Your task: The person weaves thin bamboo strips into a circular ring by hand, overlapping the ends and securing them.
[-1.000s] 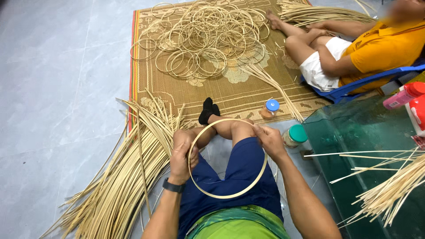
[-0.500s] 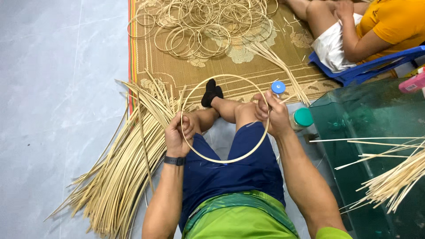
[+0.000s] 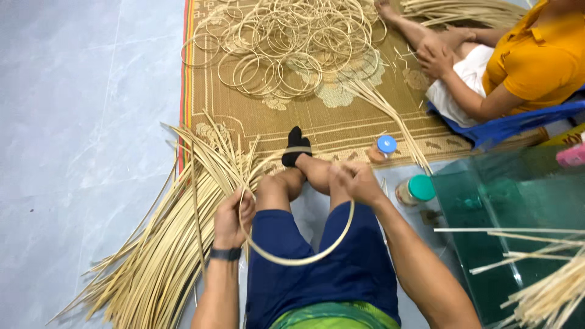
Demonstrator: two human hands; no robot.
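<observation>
— Bending that cane hoop (image 3: 292, 256) over the lap, see? The left hand (image 3: 231, 216) is curled shut on the hoop's near-left side, and the right hand (image 3: 356, 183) pinches its upper right where the ends seem to overlap.

— So the trick is the joint?

— I'd say so: keep the overlap tight and the curve even, no kinks. Spare strips (image 3: 164, 244) lie just left of the hoop, finished rings (image 3: 286, 49) well beyond it on the mat (image 3: 341, 128).
</observation>
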